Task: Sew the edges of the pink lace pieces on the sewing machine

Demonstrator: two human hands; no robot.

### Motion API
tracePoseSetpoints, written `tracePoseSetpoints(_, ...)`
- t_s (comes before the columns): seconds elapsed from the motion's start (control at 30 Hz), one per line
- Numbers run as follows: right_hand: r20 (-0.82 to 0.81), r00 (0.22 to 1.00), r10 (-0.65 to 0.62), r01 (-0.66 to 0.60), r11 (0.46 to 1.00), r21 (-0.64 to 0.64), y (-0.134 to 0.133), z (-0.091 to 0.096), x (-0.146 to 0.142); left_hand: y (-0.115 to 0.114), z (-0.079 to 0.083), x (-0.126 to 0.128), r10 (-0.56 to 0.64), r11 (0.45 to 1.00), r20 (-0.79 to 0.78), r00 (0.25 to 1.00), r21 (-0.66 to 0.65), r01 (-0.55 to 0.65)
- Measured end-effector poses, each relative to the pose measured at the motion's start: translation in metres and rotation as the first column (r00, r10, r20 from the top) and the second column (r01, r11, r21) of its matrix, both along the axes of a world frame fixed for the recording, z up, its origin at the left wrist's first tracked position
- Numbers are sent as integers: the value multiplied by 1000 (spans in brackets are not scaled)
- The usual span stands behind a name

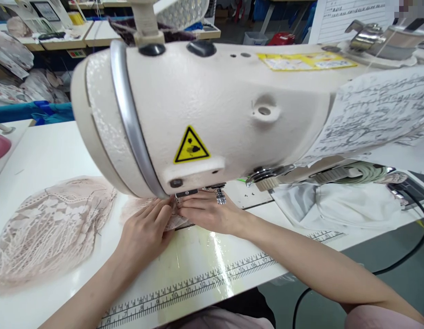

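Observation:
A cream sewing machine head [205, 109] fills the middle of the view and hides the needle area. Under its front end lies a small piece of pale pink lace [176, 222] on the white table [54, 151]. My left hand [145, 233] lies flat on the lace with its fingers stretched toward the presser foot [219, 195]. My right hand [208, 211] comes in from the right, fingers extended and pressed on the same lace just below the foot. The two hands' fingertips meet under the machine.
A pile of pink lace pieces [47, 228] lies at the left. White fabric [338, 205] and a black cable [404, 260] sit at the right. A ruler strip [198, 285] runs along the table's front edge. Patterned paper [376, 114] drapes over the machine arm.

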State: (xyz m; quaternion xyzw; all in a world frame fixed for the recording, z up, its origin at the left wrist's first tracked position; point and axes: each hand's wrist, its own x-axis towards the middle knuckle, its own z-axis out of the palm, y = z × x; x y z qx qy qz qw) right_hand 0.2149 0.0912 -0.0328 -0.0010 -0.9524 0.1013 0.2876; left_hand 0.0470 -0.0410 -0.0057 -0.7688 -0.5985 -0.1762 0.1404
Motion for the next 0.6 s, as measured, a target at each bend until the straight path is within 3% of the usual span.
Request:
tracePoseSetpoints(0.37, -6, 997, -71, 71, 997, 17, 3, -1, 1, 4, -2, 1, 50, 999, -64, 997, 12, -50)
tracePoseSetpoints(0.6, 13, 995, -103, 101, 992, 81, 4, 11, 5, 3, -4, 2, 67, 997, -91, 994, 29, -65)
